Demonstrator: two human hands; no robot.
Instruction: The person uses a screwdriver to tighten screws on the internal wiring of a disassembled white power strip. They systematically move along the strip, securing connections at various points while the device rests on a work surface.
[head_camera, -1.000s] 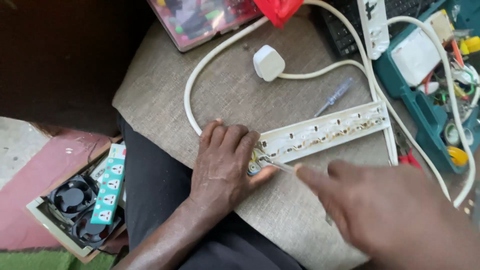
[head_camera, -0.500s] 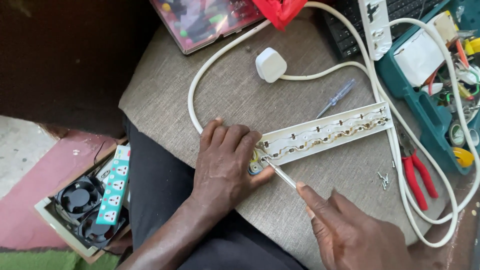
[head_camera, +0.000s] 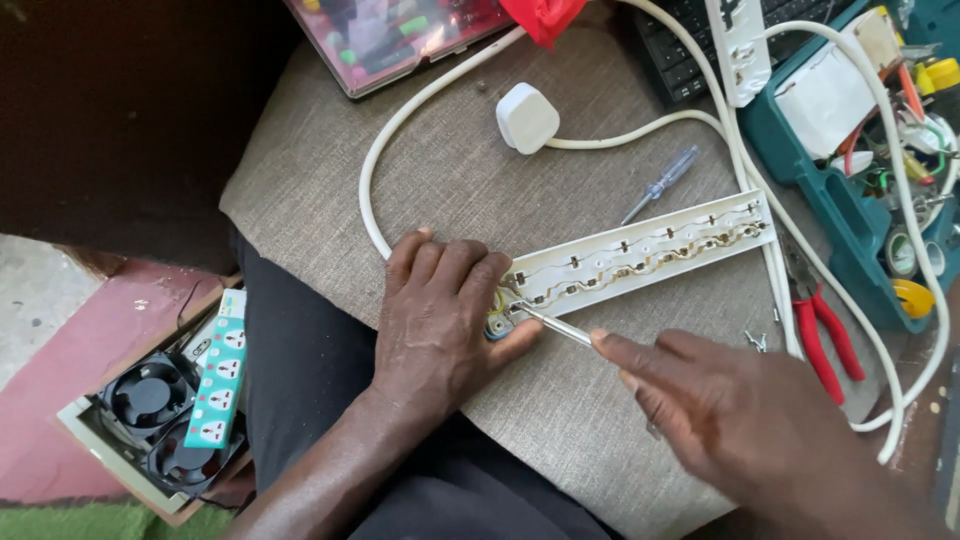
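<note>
Left hand pins opened power strip on grey cushion, grip flat; right hand grip pinches screwdriver, tip at strip's end.

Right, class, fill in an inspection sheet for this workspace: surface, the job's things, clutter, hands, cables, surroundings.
Surface: grey fabric cushion on the person's lap.
Job's things: opened power strip lying flat, metal strips showing; thin screwdriver with its tip at the strip's near end.
Clutter: red pliers, loose screws, clear-handled tester, second white strip.
Hands: left hand presses down on the strip's end; right hand holds the screwdriver.
Cables: white cable loops round the cushion to a white plug.
Surroundings: teal tool case, clear parts box, keyboard, two black fans beside a green socket panel.
</note>
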